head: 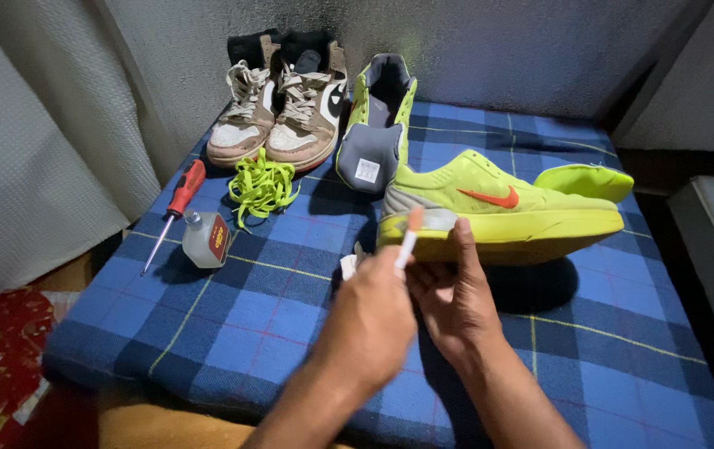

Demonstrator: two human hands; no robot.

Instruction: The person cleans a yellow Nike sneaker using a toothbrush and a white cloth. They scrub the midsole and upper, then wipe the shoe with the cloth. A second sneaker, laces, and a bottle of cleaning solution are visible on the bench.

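A neon yellow sneaker (507,208) with an orange side mark lies on the blue plaid cloth (274,308), toe to the right. My right hand (453,295) grips its heel end, thumb up against the sole edge. My left hand (369,320) is closed on a thin white stick with an orange tip (409,237), which points up at the heel of the shoe. A small white scrap (349,264) shows just behind my left hand.
The other neon sneaker (374,125) leans on the back wall with its tongue pulled open. Also on the cloth are a neon insole (585,179), neon laces (261,185), a brown-and-white high-top pair (278,112), a red-handled screwdriver (176,208) and a small bottle (207,239).
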